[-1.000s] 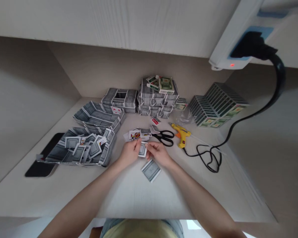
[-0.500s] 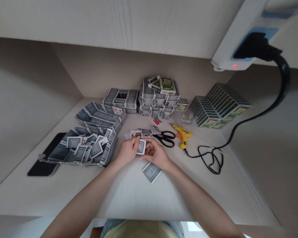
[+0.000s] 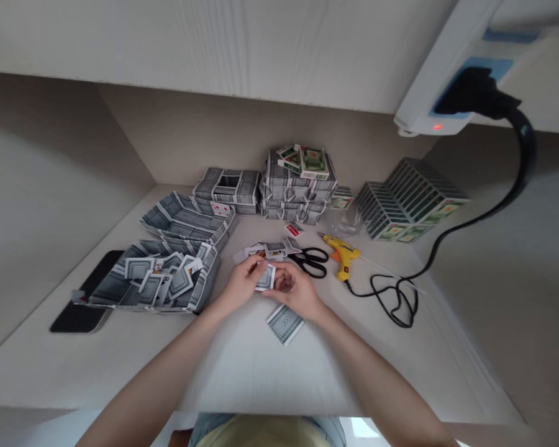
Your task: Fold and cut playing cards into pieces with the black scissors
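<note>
Between my two hands is a playing card (image 3: 265, 277) with its patterned grey back facing up. My left hand (image 3: 242, 282) pinches its left side, thumb on top. The fingers and thumb of my right hand (image 3: 295, 288) close on its right edge, the other fingers curled. Just below my right hand another playing card (image 3: 286, 324) lies back up on the desk. Loose cards (image 3: 274, 248) and black-handled scissors (image 3: 311, 259) lie right beyond my hands. To the left stands an open box made of cards (image 3: 205, 282), with several loose cards in it.
A yellow glue gun (image 3: 343, 253) lies at right, its black cord (image 3: 395, 298) looped on the desk. Card-built boxes (image 3: 298, 186) and stacked card packs (image 3: 400, 198) stand at the back. A dark phone (image 3: 81, 316) is partly under the left box. A power strip (image 3: 447, 93) hangs above right.
My right hand has come in to the card's right edge and now touches it, where there was a gap before. My left hand keeps its hold.
</note>
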A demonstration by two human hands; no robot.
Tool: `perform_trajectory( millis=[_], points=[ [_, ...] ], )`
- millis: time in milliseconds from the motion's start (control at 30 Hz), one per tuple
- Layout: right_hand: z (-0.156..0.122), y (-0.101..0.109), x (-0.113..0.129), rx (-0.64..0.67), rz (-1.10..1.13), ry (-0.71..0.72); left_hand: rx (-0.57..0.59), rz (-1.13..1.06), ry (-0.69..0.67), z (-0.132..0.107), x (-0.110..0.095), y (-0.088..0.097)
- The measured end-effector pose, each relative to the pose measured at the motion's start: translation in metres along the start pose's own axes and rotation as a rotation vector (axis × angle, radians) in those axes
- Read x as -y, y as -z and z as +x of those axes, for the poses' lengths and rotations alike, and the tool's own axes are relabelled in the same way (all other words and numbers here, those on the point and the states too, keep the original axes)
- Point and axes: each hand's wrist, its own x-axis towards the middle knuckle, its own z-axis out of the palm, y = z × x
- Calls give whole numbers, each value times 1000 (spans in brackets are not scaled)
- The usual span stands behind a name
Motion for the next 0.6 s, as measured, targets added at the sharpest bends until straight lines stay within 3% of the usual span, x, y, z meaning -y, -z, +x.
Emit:
perform_trajectory(
  millis=[367, 600],
  points=[
    [-1, 0, 5, -52, -61, 40, -55, -218, 145, -1, -12, -1],
    [-1, 0, 0, -75, -49, 21, -53, -200, 131, -2, -11, -2]
  ],
)
